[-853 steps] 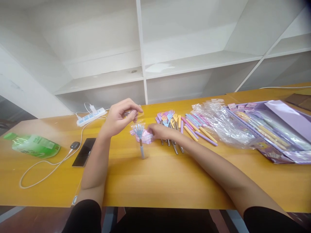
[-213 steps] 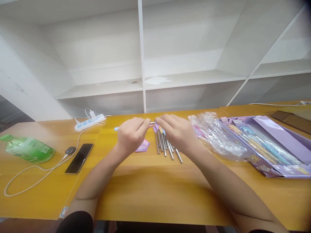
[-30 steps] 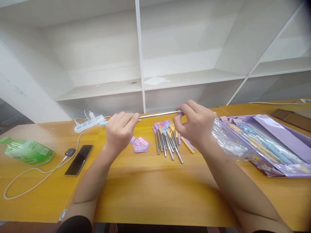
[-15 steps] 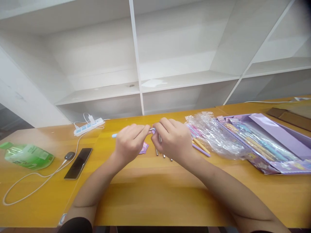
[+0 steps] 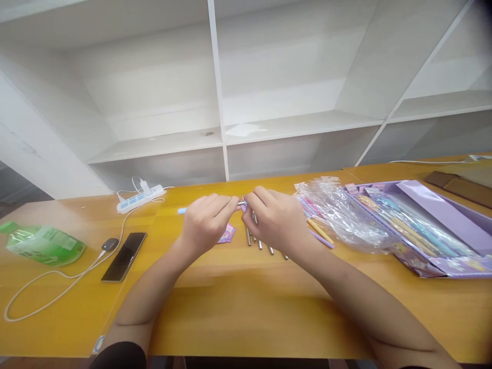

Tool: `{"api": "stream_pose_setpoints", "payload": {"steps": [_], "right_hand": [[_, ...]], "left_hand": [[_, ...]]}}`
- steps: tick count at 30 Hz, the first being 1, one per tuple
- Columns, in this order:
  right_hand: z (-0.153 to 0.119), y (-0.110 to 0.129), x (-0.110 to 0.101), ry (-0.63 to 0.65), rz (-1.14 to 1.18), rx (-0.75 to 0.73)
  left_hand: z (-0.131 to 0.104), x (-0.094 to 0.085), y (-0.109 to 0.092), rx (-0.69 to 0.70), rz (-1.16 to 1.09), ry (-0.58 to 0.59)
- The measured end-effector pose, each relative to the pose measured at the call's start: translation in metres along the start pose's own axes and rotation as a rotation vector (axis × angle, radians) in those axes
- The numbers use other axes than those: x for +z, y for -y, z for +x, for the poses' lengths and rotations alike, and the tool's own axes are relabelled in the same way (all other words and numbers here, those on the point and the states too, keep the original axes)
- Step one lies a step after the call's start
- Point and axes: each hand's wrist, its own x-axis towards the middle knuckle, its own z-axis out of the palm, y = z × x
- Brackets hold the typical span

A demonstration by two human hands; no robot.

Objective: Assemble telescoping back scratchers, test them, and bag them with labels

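My left hand (image 5: pixel 205 218) is closed around a slim pen, whose light blue end (image 5: pixel 182 210) sticks out on the left. Its silvery front part (image 5: pixel 241 203) shows between my two hands. My right hand (image 5: pixel 273 218) pinches a small purple piece (image 5: pixel 244 207) at that silvery part; the fingers hide most of it. On the table below my hands lie several thin metal tubes (image 5: pixel 260 245), partly covered by my right hand. A small purple printed packet (image 5: pixel 227 234) rests beside my left hand.
Right of my hands lie yellow (image 5: pixel 321 230) and purple pens (image 5: pixel 322 239) and crumpled clear wrappers (image 5: pixel 346 220). A purple box (image 5: pixel 434 197) holds wrapped pens. To the left are a phone (image 5: pixel 124 257), earbud case (image 5: pixel 110 245), power strip (image 5: pixel 141 199) and green bottle (image 5: pixel 44 245). White shelves (image 5: pixel 288 130) stand behind.
My right hand has shifted slightly right, and more of the metal tubes shows beneath it. Both hands keep their hold, fingertips still close together.
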Motion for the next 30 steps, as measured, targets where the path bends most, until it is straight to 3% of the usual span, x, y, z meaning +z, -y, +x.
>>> {"api": "stream_pose_setpoints", "payload": {"steps": [17, 25, 30], "right_hand": [[-0.002, -0.006, -0.002, 0.076, 0.006, 0.015], [0.003, -0.008, -0.002, -0.035, -0.033, -0.028], [0.005, -0.029, -0.010, -0.061, -0.118, 0.009]], "left_hand": [[0.003, -0.008, 0.016, 0.071, -0.007, 0.020], [0.003, -0.011, 0.019, 0.056, 0.002, -0.019], [0.001, -0.017, 0.034, 0.042, 0.031, -0.084]]}}
